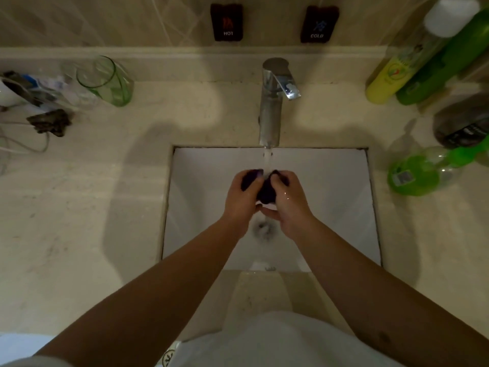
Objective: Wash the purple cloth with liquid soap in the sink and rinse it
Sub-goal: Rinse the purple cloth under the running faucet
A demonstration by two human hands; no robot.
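Two-handed grip on bunched, dark purple cloth (pixel 266 193)

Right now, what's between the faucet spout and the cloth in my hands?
In the head view, only a stream of running water falls from the faucet onto the purple cloth, which the left hand and right hand both grip above the sink.

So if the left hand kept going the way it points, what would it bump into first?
Probably the water stream, then the tap behind it; the left hand points that way, though depth is hard to judge.
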